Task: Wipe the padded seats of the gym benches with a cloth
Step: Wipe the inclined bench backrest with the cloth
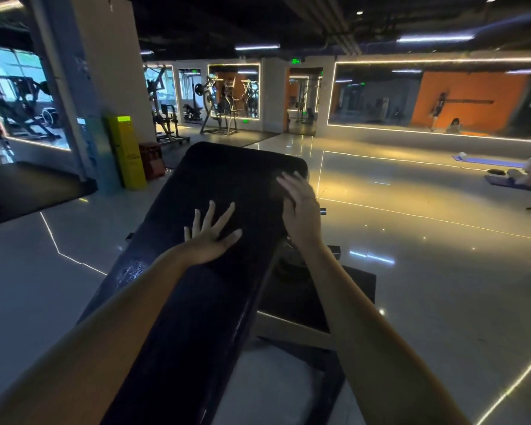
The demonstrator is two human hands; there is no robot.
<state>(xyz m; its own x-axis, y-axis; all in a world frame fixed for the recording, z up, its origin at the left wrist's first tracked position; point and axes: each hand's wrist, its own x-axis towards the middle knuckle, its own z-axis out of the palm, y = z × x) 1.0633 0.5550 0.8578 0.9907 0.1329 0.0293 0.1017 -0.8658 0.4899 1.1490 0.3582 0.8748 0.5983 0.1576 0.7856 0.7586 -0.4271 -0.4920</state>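
My left hand [210,237] lies flat on the padded seat [221,173], fingers spread wide. My right hand [298,207] hovers at the seat's right edge, fingers straight but blurred. The seat runs away from me beneath both hands. I cannot pick out a cloth against the dark pad. The risks I see are bare palms smearing rather than wiping, or the right hand slipping off that edge.

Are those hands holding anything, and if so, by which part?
Nothing is gripped. The left hand presses flat, fingers spread, on the black bench pad; the right hand is open by its right edge.
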